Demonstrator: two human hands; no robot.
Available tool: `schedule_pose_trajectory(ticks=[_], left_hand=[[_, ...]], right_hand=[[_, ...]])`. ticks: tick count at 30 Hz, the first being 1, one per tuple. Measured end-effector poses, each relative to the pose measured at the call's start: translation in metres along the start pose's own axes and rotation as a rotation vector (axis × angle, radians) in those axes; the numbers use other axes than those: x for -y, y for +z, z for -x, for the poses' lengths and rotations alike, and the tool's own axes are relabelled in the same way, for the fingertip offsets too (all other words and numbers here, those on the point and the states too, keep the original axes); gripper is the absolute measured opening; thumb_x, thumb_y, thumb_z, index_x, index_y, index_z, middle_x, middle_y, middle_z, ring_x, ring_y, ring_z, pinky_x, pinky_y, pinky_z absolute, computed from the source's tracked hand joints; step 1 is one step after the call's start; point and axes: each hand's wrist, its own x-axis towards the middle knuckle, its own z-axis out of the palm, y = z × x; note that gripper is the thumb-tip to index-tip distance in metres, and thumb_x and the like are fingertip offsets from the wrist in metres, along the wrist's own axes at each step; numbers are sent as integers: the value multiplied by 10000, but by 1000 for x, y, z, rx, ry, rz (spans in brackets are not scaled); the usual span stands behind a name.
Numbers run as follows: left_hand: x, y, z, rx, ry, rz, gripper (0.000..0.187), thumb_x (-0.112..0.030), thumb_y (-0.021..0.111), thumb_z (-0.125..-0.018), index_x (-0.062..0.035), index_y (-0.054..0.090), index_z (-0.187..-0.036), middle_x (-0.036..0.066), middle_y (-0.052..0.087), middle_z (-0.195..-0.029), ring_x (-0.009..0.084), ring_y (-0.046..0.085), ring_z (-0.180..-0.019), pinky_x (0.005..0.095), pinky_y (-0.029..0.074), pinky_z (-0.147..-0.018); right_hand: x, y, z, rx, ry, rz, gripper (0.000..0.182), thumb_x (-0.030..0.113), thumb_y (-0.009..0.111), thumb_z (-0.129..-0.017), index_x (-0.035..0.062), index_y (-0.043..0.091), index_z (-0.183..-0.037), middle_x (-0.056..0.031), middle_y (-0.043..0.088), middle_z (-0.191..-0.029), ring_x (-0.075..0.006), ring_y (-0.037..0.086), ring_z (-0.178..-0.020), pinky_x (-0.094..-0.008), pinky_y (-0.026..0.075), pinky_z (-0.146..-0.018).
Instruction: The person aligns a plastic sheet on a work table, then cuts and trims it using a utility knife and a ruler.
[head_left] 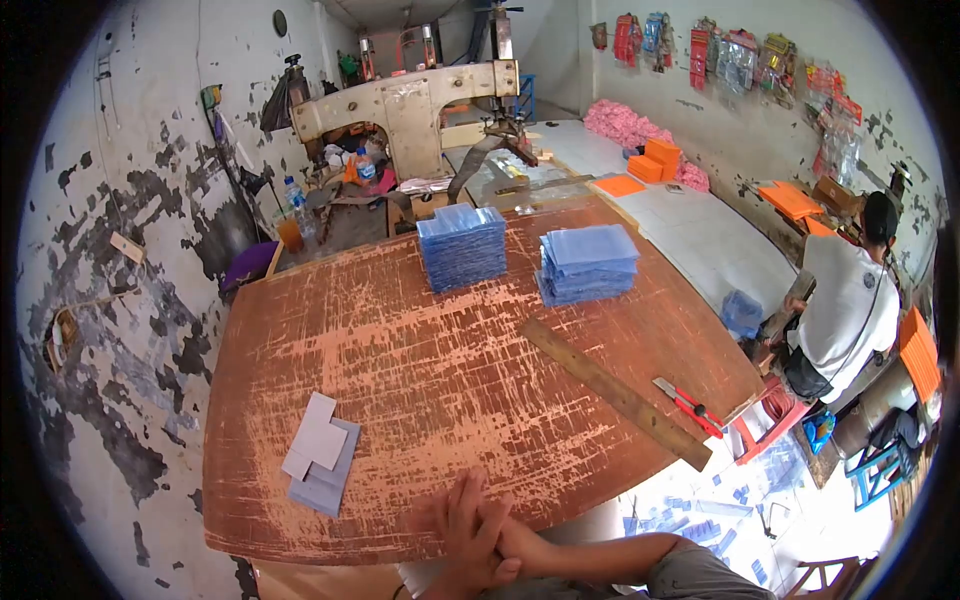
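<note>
My left hand is at the near edge of the brown worn board, its fingers stretched out and apart, holding nothing. My right hand comes in from the right and touches my left hand; its fingers are mostly hidden behind it. Left of my hands lie pale card pieces, partly overlapping a greyish sheet. Two stacks of clear bluish plastic pieces, a left stack and a right stack, stand towards the far side of the board.
A long metal ruler lies diagonally on the board, beside a red cutter with its blade showing. Behind the board stands a large pale machine. A person in a white top sits at the right, near orange sheets.
</note>
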Motion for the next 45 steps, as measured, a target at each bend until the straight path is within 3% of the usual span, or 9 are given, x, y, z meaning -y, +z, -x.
schedule_pose_trajectory(ticks=[5, 10, 17, 22, 28, 34, 36, 40, 45], left_hand=[[-11, 57, 14, -124, -56, 198, 1022, -761, 396, -1033, -68, 158, -1746, 354, 207, -1743, 604, 225, -1587, 663, 168, -1299], [-26, 24, -14, -180, -329, 603, 1031, -721, 381, -1050, -35, 56, -1750, 284, 96, -1801, 452, 111, -1666, 613, 137, -1324], [-8, -33, -66, -1075, -253, 606, 987, -648, 370, -1067, 4, 71, -1745, 198, 42, -1838, 305, 35, -1703, 544, 99, -1348], [-9, 47, -1, -239, -67, 312, 1000, -654, 464, -1071, 10, 124, -1737, 346, 55, -1789, 563, 95, -1643, 619, 100, -1324], [-29, 48, -5, 177, -149, 583, 1045, -711, 399, -1056, -48, -3, -1756, 331, 78, -1791, 519, 119, -1655, 598, 43, -1335], [-8, -24, -26, -647, -234, 847, 1044, -736, 350, -1051, -54, -5, -1758, 305, 57, -1803, 476, 123, -1666, 585, 14, -1342], [1, -49, -32, -936, -163, 969, 1044, -744, 334, -1049, -57, -5, -1758, 296, 50, -1807, 461, 125, -1670, 581, 5, -1345], [-29, -78, -66, -1224, -248, 460, 998, -678, 279, -1073, 43, 49, -1724, 290, 23, -1805, 410, 73, -1684, 536, 70, -1363], [-7, 58, 39, -375, -77, 335, 1079, -713, 435, -1049, 6, 23, -1741, 292, -44, -1807, 458, -8, -1677, 546, 47, -1347]], right_hand=[[57, 0, -20, -74, -339, -331, 772, 579, 201, -1176, 14, 330, -1686, -190, 358, -1740, -313, 392, -1580, -464, 213, -1328], [35, 6, -23, -101, -877, 651, 862, 669, 150, -1136, 63, 225, -1743, -218, 195, -1807, -409, 148, -1678, -581, 118, -1332], [5, -3, -14, 12, -596, 1259, 757, 548, 202, -1177, 46, 212, -1744, -187, 163, -1821, -381, 105, -1691, -560, 86, -1345], [30, 5, -9, -114, -207, 46, 885, 651, 150, -1138, -3, 178, -1734, -224, 253, -1788, -409, 172, -1672, -532, 92, -1354], [89, -20, -4, -466, -1205, 433, 850, 679, 208, -1133, 61, 364, -1695, -209, 348, -1749, -411, 277, -1634, -549, 163, -1334], [-4, 10, -19, 137, -1066, 1059, 814, 618, 270, -1147, 72, 204, -1747, -209, 256, -1791, -493, 134, -1662, -621, 53, -1333], [4, 6, -13, 414, -724, 1050, 896, 682, 344, -1117, 114, 118, -1771, -156, -3, -1846, -475, 31, -1677, -686, 82, -1310], [-8, 5, -9, 289, -660, 898, 837, 645, 278, -1140, 98, 155, -1762, -205, 144, -1822, -471, 95, -1675, -620, 51, -1328], [41, 30, 7, 11, -622, 174, 899, 730, 249, -1099, 117, 230, -1755, -163, 193, -1820, -358, 171, -1675, -551, 104, -1340]])
